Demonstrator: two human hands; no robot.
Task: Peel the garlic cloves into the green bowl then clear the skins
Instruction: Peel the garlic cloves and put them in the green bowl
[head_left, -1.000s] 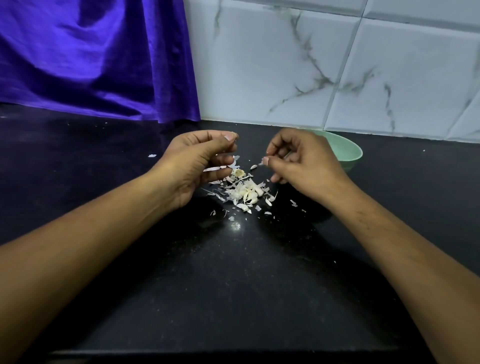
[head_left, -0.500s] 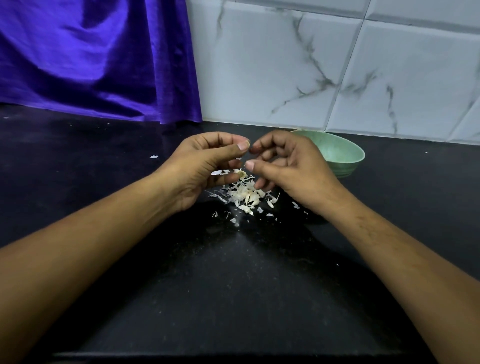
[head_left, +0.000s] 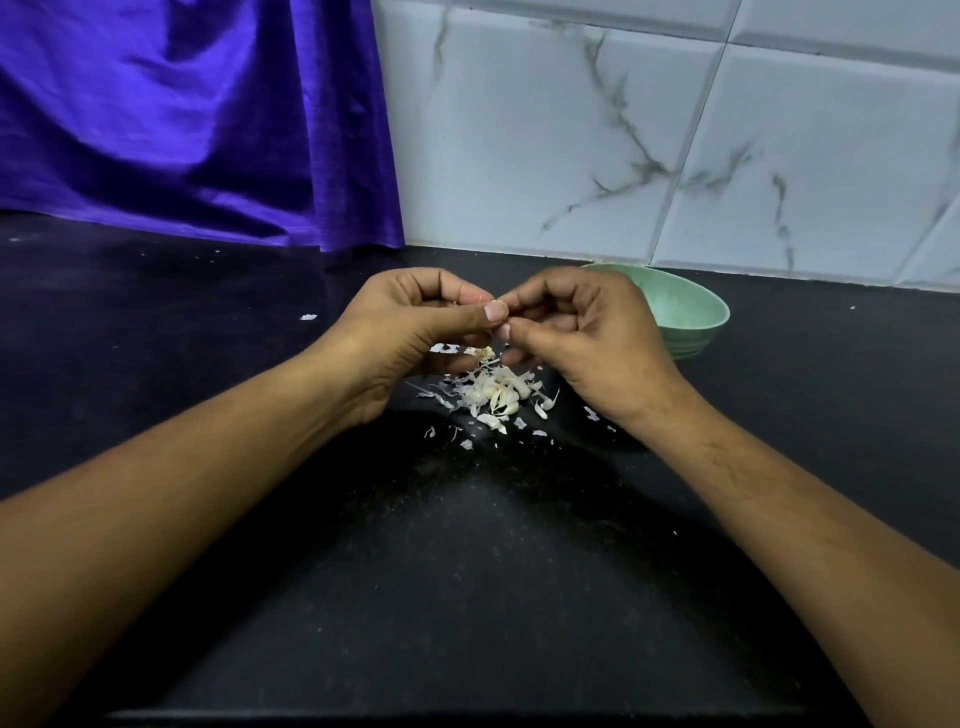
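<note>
Clove (head_left: 497, 302) pinched over skins (head_left: 493, 395)
Skins are left heaped on counter (head_left: 467, 571) so scraps fall together; clove, mostly hidden, is gripped btwn curled fingertips of left hand (head_left: 400, 332) & right hand (head_left: 587, 338); green bowl (head_left: 693, 317) is kept just behind

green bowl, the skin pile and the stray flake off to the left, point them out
green bowl (head_left: 680, 305): head view, bare inner wall below the far rim
skin pile (head_left: 493, 396): head view, middle of the heap
stray flake (head_left: 308, 317): head view, centre of the flake
</note>
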